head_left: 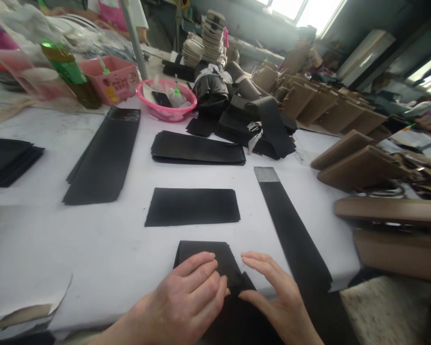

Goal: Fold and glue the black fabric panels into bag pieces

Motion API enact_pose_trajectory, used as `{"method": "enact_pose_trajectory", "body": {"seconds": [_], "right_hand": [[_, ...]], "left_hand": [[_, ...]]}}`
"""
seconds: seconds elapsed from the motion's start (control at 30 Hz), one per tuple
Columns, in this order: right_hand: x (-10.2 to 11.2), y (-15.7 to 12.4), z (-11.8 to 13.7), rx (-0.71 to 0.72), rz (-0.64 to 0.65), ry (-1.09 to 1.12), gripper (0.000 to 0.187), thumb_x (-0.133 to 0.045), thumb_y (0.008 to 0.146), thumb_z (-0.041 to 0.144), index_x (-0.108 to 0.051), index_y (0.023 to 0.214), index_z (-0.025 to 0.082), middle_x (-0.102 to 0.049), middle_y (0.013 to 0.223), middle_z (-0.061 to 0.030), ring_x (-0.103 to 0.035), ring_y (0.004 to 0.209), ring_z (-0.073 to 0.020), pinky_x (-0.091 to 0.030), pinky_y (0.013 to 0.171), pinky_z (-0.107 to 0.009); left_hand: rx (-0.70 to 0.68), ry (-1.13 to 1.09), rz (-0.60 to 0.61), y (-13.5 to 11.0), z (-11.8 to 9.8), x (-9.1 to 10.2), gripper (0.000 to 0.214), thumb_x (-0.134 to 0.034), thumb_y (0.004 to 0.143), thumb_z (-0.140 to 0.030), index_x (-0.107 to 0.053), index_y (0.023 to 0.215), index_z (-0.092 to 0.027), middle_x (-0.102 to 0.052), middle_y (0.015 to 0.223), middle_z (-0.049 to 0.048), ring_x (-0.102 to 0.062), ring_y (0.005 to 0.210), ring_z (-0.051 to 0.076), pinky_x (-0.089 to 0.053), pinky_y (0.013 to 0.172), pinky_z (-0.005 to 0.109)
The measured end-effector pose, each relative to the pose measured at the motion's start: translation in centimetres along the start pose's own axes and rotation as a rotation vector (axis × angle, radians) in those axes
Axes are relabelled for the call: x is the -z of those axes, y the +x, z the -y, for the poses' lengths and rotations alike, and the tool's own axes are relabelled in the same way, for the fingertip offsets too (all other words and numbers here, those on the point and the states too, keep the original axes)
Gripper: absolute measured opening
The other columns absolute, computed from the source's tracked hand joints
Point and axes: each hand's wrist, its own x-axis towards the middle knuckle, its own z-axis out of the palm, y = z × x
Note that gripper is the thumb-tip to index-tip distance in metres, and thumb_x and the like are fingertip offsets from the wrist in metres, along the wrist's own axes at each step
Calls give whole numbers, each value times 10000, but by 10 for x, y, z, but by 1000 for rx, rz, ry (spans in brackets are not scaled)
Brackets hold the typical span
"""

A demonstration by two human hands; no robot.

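A folded piece of black sheet material [210,249] lies at the near edge of the white table. Over it rests my left hand [192,292], its fingers pressed together and curled against the black piece, the thumb mostly hidden beneath them. My right hand [276,297] is just to the right, with thumb and fingers spread apart around a corner of the black material and nothing gripped. Beyond both hands lies a short stack of black rectangles [193,207]. A long black strip [290,220] with a greyish end runs down the table's right side.
More black pieces [106,158] lie at left and a black stack [197,147] farther back. Behind stand a pink basin [165,112] holding a phone and a bottle, a pink box [109,79] and a green-labelled bottle [70,72]. Brown bags [362,167] line the right. People sit farther off.
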Motion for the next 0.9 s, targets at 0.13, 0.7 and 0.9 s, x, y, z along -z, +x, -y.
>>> {"method": "enact_pose_trajectory", "body": {"seconds": [0.13, 0.7, 0.9], "right_hand": [[-14, 11, 4, 173, -39, -51, 242, -625, 837, 93, -616, 1058, 194, -648, 1112, -84, -615, 1047, -186, -550, 881, -298], [-23, 20, 4, 472, -161, -257, 215, -619, 815, 34, -674, 997, 134, -735, 995, -55, -675, 992, -183, -433, 1062, -383], [-20, 22, 6, 424, -211, -209, 169, -649, 804, 36, -682, 937, 135, -745, 914, -52, -702, 898, -167, -490, 1000, -331]], "left_hand": [[11, -8, -3, 2, -1, 1, 156, -603, 805, -50, -684, 938, -61, -700, 808, 73, -679, 858, 231, -556, 913, 438], [134, -35, 157, -9, 18, 29, 118, -612, 833, -72, -658, 942, -67, -695, 822, 81, -654, 911, 219, -523, 937, 433], [175, -108, 167, -6, 25, 30, 34, -604, 867, -109, -636, 875, -99, -663, 742, 44, -638, 819, 175, -520, 901, 384]]}}
